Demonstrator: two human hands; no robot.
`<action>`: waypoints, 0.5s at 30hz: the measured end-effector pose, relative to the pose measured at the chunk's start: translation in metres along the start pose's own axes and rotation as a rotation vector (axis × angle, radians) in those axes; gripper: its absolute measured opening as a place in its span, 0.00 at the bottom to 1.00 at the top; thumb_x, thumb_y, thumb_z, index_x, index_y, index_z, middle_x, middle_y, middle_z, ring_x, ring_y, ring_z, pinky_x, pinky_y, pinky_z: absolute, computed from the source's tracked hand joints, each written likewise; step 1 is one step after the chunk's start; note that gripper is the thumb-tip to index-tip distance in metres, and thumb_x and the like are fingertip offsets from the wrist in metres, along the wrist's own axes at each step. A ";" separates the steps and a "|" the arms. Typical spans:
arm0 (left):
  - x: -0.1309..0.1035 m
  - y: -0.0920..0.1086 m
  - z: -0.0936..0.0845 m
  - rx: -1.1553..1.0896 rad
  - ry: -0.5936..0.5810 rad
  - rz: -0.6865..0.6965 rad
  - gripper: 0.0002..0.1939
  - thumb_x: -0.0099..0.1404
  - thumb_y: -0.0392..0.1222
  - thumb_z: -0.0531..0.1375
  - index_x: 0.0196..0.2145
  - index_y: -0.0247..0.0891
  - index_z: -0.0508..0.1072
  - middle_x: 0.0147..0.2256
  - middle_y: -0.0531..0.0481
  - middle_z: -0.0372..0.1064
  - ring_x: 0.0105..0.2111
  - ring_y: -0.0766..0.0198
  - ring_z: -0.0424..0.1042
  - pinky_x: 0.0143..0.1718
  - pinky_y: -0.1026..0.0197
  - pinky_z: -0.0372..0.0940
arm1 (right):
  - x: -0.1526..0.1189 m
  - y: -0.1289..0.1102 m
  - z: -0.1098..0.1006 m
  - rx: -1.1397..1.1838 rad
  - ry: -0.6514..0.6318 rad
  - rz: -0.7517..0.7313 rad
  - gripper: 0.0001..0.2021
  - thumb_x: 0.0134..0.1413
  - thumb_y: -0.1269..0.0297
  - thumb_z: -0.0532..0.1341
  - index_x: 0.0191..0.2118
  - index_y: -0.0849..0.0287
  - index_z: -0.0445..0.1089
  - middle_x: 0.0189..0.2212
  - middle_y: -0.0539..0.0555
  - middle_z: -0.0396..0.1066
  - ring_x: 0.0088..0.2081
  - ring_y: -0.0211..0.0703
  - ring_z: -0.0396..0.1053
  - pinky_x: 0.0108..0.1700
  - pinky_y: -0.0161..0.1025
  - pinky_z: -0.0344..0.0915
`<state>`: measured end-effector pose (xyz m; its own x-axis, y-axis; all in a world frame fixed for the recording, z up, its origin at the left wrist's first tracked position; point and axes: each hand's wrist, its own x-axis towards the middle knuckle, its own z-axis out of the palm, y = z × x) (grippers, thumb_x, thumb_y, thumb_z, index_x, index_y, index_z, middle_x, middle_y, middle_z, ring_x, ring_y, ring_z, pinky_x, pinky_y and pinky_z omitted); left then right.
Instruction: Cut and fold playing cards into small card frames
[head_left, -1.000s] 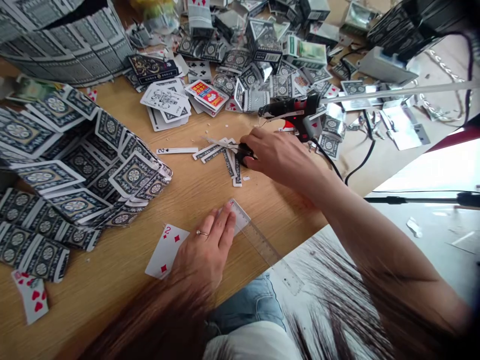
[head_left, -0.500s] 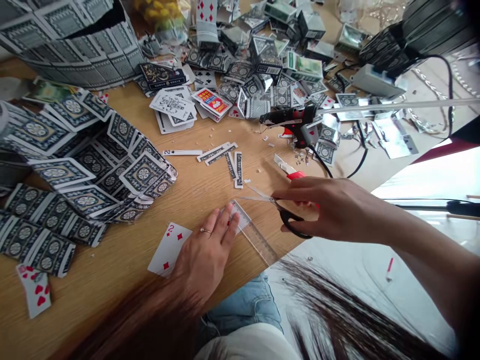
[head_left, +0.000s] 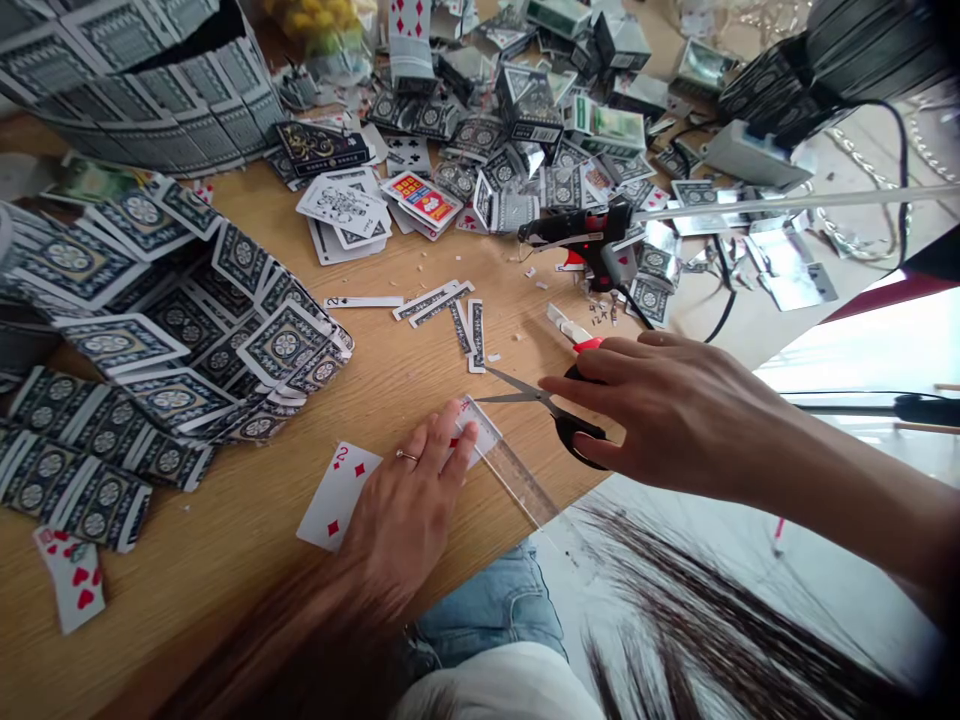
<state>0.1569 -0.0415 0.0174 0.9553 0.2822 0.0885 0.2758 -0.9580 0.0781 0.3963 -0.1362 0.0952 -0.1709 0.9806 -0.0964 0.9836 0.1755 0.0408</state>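
Lying prob. under L hand: ruler

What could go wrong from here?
The open scissors in the right hand point toward the left hand, so a slip might nick it. The clear ruler reaches the edge of the table and could shift if knocked. The glue gun shows a red light and may be hot.

Clear straight plastic ruler laid on white paper card, under left hand; narrow dark-patterned card strips placed behind. Black-handled steel scissors held just right; black plastic glue gun parked behind scissors.
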 end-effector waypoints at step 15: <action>0.000 -0.004 0.006 -0.005 0.041 0.053 0.21 0.69 0.35 0.54 0.58 0.33 0.69 0.59 0.38 0.65 0.53 0.52 0.71 0.46 0.56 0.71 | 0.008 -0.010 -0.017 -0.309 0.054 -0.221 0.15 0.64 0.75 0.49 0.33 0.56 0.71 0.29 0.53 0.67 0.34 0.44 0.58 0.36 0.43 0.48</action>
<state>0.1563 -0.0380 0.0112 0.9633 0.2332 0.1330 0.2245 -0.9714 0.0769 0.3839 -0.1290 0.1114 -0.3880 0.9178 -0.0838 0.8607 0.3933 0.3233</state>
